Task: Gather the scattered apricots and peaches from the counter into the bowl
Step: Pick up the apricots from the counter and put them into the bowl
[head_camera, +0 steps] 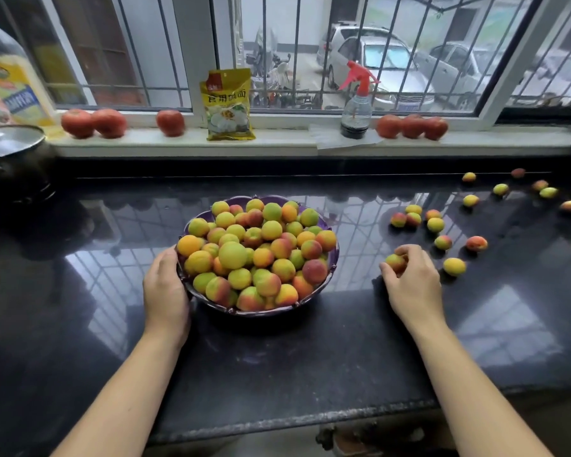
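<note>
While right hand [409, 278] pinched fruit [395, 262] right of centre, bowl [211, 296] lay leftward, left hand [165, 288] cupping its rim.

Soft overcast daylight is coming in through the window [360, 54] at the far edge. Glossy black worktop [277, 351] is mirroring the window bars as pale glare. Wide-angle lens is bending the frame edges; left corner is reading dark and blurry.
</note>
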Demonstrator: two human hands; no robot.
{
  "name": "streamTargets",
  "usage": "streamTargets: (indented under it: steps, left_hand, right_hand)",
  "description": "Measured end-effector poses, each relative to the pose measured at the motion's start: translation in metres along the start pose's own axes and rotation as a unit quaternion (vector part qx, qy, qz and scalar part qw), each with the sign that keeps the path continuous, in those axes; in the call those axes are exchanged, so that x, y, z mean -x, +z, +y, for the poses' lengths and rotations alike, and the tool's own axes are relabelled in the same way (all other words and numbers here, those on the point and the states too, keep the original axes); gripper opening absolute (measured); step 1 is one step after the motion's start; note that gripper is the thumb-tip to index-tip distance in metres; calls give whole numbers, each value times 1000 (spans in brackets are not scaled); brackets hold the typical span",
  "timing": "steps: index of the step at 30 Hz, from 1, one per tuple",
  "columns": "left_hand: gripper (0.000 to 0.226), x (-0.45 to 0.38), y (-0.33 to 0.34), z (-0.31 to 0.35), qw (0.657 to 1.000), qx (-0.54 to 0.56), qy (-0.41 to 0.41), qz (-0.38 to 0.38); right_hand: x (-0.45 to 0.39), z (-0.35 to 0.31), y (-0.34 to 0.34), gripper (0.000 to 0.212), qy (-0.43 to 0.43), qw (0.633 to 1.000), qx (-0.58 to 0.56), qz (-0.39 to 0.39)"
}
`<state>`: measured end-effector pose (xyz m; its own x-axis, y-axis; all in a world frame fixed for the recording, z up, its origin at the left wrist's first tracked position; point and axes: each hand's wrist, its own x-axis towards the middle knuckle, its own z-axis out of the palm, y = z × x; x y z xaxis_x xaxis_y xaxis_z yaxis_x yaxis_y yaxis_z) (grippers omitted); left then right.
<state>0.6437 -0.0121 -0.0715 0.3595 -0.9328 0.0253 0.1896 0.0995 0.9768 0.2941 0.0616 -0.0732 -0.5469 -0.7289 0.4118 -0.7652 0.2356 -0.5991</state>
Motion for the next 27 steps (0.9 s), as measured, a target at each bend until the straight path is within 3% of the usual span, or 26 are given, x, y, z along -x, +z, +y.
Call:
streamTargets:
  steps: [6, 9, 12, 17, 27]
  left_hand:
    - [29, -1, -1, -1, 1000, -12, 16, -6]
    - [31, -2, 0, 0, 999, -20, 27, 1]
    - [29, -4, 1, -1, 999, -32, 27, 5]
    - [35, -4, -3, -2, 999, -39, 27, -9]
    - [30, -1, 0, 3, 999, -38, 18, -2]
  right_hand:
    - [-8, -38, -24, 33, -53, 986, -157, 0]
    - [-14, -103, -42, 37, -119, 956, -240, -120]
    - [-16, -160, -33, 35, -226, 926, -176, -246]
    - [-22, -197, 7, 35, -316, 894, -24, -316]
    - [-22, -179, 31, 26, -364, 879, -48, -303]
